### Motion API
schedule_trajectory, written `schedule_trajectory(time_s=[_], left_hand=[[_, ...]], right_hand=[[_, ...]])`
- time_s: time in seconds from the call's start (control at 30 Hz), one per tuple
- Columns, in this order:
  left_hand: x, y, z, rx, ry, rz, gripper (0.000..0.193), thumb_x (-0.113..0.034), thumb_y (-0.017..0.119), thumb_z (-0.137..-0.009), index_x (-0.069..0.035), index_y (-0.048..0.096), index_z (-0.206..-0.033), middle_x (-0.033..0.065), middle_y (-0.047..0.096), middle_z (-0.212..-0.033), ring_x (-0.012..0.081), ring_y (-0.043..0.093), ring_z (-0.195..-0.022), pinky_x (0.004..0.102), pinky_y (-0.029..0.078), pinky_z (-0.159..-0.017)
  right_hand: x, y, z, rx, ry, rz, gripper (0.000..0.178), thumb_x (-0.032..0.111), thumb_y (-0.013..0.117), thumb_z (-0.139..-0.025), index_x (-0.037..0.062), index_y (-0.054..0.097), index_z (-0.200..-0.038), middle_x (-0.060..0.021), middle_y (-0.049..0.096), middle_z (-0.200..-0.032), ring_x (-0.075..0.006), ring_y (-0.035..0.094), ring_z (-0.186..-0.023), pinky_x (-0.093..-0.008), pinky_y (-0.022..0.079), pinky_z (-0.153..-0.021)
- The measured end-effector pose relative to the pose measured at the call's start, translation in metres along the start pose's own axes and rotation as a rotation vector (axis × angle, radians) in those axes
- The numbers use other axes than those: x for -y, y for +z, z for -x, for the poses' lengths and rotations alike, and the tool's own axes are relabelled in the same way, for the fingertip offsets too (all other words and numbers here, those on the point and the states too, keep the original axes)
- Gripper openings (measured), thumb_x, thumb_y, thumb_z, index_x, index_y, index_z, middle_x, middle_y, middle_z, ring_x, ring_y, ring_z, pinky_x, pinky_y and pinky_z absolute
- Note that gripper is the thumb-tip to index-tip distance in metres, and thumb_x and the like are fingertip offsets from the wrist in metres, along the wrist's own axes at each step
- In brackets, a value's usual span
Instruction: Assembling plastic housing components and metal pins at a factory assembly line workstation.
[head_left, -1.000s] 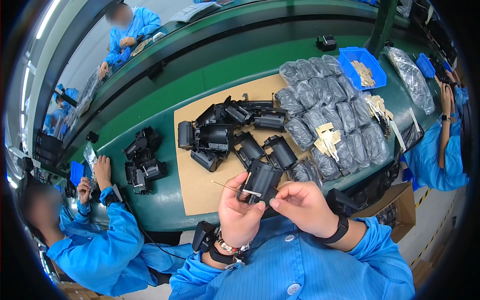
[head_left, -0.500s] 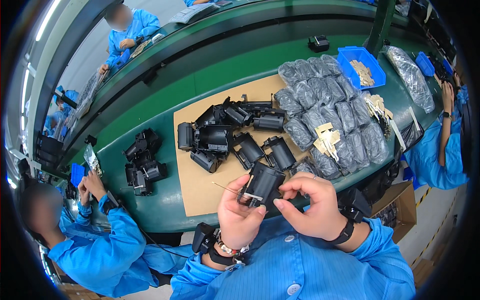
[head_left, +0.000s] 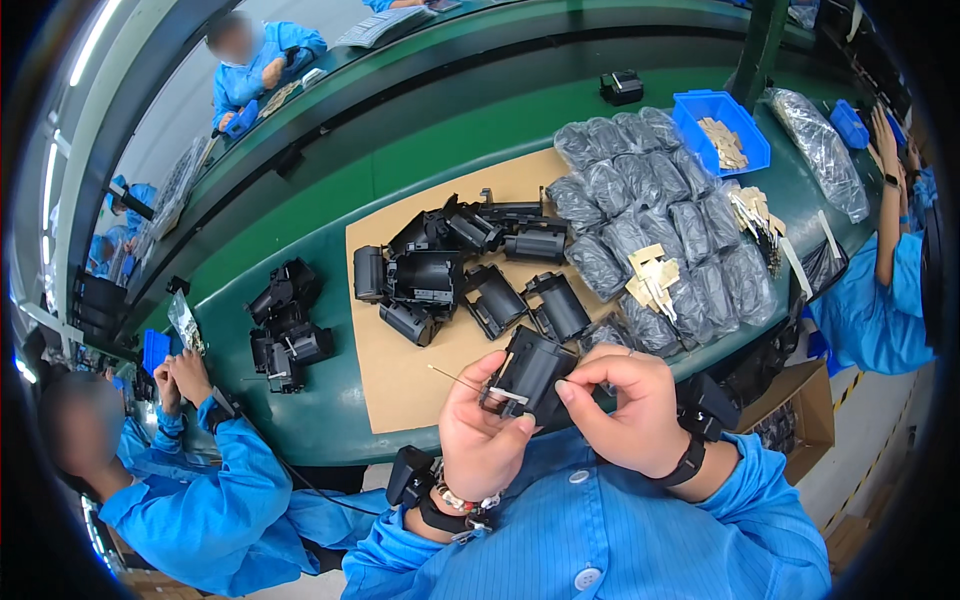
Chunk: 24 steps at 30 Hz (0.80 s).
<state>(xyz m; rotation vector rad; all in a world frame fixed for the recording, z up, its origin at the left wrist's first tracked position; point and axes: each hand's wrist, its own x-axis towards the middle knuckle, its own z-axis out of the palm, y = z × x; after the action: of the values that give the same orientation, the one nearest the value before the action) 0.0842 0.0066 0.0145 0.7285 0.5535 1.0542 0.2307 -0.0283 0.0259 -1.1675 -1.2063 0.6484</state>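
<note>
One housing (head_left: 537, 370) is being held above the near edge of the work surface (head_left: 335, 425), in front of the wearer's chest. The left hand (head_left: 484, 430) is gripping it from the left and below, fingers curled round and thumb pressing near its lower corner. A thin gold rod (head_left: 447, 373) is projecting to the left past the forefinger, and a pale strip (head_left: 508, 395) is lying across the housing's lower end. The right hand (head_left: 632, 408) is bringing thumb and forefinger nearly together against the right edge; whether it is pinching the edge or some small piece, I cannot tell.

Judging by the two hands engaged, work on this unit is appearing unfinished. Beyond it, a pile of loose housings (head_left: 425, 275) is lying unwrapped on a cardboard sheet (head_left: 388, 385), seemingly awaiting attention. To the right, many grey bagged parcels (head_left: 640, 180) are sitting in rows, perhaps wrapped stock; their contents are not showing clearly. Cream tags (head_left: 652, 277) are resting on them, and more cream pieces are filling part of a blue bin (head_left: 692, 108).

Further left, a smaller cluster of housings (head_left: 288, 310) is lying directly on the surface, near a co-worker's hands (head_left: 183, 378).
</note>
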Motion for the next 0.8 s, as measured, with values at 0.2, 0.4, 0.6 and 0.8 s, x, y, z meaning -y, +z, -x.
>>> schedule_trajectory(time_s=[0.2, 0.4, 0.6, 0.8], left_hand=[[0.002, -0.004, 0.000, -0.011, 0.004, -0.009, 0.064, 0.002, 0.068, -0.071, -0.003, 0.036, -0.127, 0.0143, 0.058, -0.101, 0.0181, 0.058, -0.079, 0.0280, 0.047, -0.062], [0.003, -0.008, 0.000, 0.156, 0.009, 0.105, 0.062, 0.018, 0.052, -0.072, 0.000, 0.031, -0.128, 0.0189, 0.049, -0.120, 0.0234, 0.052, -0.110, 0.0343, 0.047, -0.091], [0.001, 0.002, 0.000, -0.009, -0.005, -0.011, 0.063, 0.003, 0.065, -0.072, -0.003, 0.035, -0.127, 0.0149, 0.058, -0.102, 0.0176, 0.058, -0.081, 0.0275, 0.047, -0.062], [-0.001, 0.006, 0.002, -0.067, -0.015, 0.007, 0.062, 0.003, 0.063, -0.072, -0.003, 0.035, -0.127, 0.0152, 0.056, -0.108, 0.0207, 0.059, -0.088, 0.0294, 0.049, -0.064]], right_hand=[[0.003, 0.000, -0.001, -0.001, 0.009, 0.006, 0.006, -0.001, 0.066, -0.071, -0.0017, 0.061, -0.072, -0.0089, 0.060, -0.064, -0.0151, 0.058, -0.056, -0.0238, 0.044, -0.052], [0.000, 0.000, -0.001, -0.003, -0.007, 0.019, 0.005, -0.001, 0.066, -0.070, -0.0010, 0.061, -0.071, -0.0087, 0.060, -0.064, -0.0166, 0.058, -0.056, -0.0252, 0.044, -0.052], [0.002, 0.000, -0.003, -0.009, -0.040, 0.093, 0.007, 0.001, 0.067, -0.069, 0.0004, 0.059, -0.070, -0.0078, 0.057, -0.062, -0.0193, 0.056, -0.057, -0.0279, 0.042, -0.053], [0.002, -0.018, -0.006, -0.063, -0.271, 0.540, 0.026, 0.013, 0.071, -0.066, -0.0005, 0.059, -0.085, -0.0085, 0.055, -0.066, -0.0273, 0.054, -0.062, -0.0336, 0.043, -0.056]])
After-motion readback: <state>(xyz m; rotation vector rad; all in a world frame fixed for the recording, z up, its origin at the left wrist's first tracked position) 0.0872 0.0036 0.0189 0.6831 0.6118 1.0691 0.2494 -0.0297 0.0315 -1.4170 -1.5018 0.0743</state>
